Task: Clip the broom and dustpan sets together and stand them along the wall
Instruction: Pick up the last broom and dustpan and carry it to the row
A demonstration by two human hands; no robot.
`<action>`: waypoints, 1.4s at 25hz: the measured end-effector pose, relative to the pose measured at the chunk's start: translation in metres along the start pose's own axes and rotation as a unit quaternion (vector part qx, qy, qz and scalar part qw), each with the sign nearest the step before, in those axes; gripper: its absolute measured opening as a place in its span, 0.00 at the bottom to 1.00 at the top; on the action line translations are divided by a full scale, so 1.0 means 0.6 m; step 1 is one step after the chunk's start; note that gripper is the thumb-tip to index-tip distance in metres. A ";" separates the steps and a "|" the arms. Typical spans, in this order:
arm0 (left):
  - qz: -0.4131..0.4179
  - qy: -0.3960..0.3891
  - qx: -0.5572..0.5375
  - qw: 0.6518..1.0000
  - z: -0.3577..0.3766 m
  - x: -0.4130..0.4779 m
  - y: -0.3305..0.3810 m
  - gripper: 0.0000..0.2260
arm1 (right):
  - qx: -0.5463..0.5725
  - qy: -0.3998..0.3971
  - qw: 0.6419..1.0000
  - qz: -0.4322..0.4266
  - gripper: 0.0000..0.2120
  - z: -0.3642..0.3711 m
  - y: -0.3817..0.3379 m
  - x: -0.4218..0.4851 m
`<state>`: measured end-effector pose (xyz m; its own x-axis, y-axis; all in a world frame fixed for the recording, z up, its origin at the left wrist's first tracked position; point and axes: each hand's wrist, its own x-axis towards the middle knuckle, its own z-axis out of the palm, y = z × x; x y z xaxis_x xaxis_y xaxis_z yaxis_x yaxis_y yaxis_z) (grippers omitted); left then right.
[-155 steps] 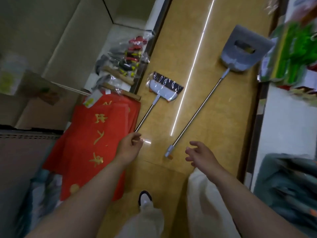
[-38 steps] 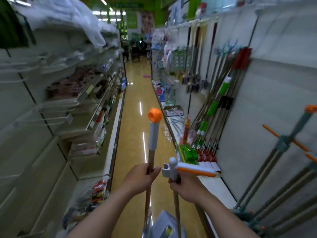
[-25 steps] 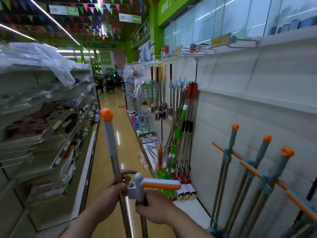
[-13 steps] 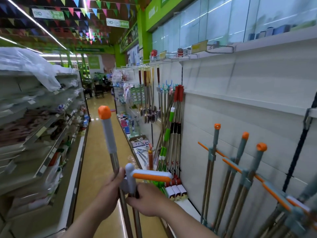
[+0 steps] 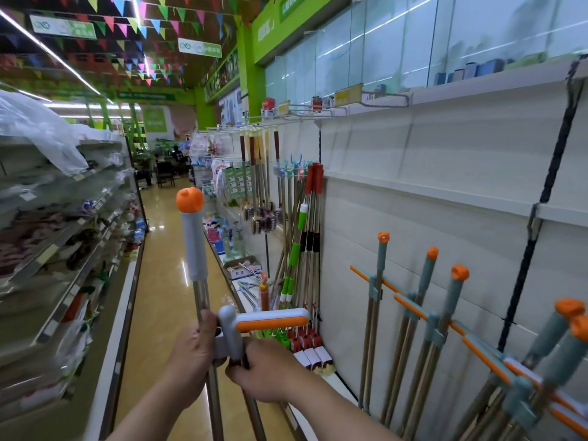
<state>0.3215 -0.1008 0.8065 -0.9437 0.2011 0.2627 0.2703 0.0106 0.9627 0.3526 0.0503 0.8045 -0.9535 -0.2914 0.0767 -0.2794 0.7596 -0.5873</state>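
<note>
now closer: dustpan handle [image 5: 231, 329], broom pole [image 5: 201, 297]

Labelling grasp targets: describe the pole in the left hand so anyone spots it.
From the white wall panel on the right, where clipped sets lean, move left to the left hand at bottom centre. It grips a metal broom pole rising nearly upright, topped by an orange cap. Unlike those teal-gripped poles, its sleeve is pale grey-white and it stands in the aisle.
</note>
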 end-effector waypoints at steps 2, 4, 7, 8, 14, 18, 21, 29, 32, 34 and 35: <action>-0.005 -0.001 0.010 1.000 0.001 0.001 -0.005 0.42 | 0.003 -0.003 1.000 -0.004 0.10 -0.001 0.002 0.000; -0.005 -0.012 0.013 1.000 0.004 0.001 -0.005 0.42 | 0.014 -0.007 1.000 -0.003 0.13 -0.003 0.003 0.001; -0.003 -0.028 -0.005 1.000 0.004 0.004 -0.002 0.43 | 0.032 -0.006 0.999 -0.003 0.13 -0.013 -0.001 0.004; -0.002 -0.036 -0.017 0.999 0.004 0.006 -0.001 0.43 | 0.035 -0.004 0.999 -0.004 0.13 -0.016 -0.002 0.006; -0.017 -0.067 -0.072 0.995 0.003 0.011 0.022 0.36 | 0.083 0.000 0.996 -0.017 0.14 -0.026 -0.006 0.011; -0.011 -0.069 -0.080 0.994 -0.001 0.019 0.043 0.35 | 0.234 0.048 0.971 -0.007 0.17 -0.011 -0.002 0.008; -0.008 -0.076 -0.062 0.995 0.005 0.017 0.055 0.17 | 0.294 0.090 0.951 0.038 0.20 0.020 0.018 -0.005; -0.010 -0.070 -0.054 0.996 0.039 0.002 0.071 0.21 | 0.353 0.034 0.929 0.101 0.15 0.075 0.038 0.000; -0.009 -0.016 -0.032 0.999 0.052 0.003 0.071 0.13 | 0.337 0.078 0.935 0.073 0.15 0.083 0.029 -0.002; 0.005 0.031 -0.027 0.999 0.060 0.003 0.072 0.12 | 0.307 0.109 0.942 0.078 0.18 0.089 0.024 0.001; 0.014 0.050 -0.028 0.998 0.065 0.003 0.072 0.12 | 0.268 0.129 0.952 0.071 0.16 0.091 0.023 0.001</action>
<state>0.3388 -0.0618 0.8463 -0.9509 0.1010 0.2926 0.2890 -0.0487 0.9561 0.3542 0.0285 0.7523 -0.9927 -0.0038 0.1210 -0.1144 0.3552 -0.9277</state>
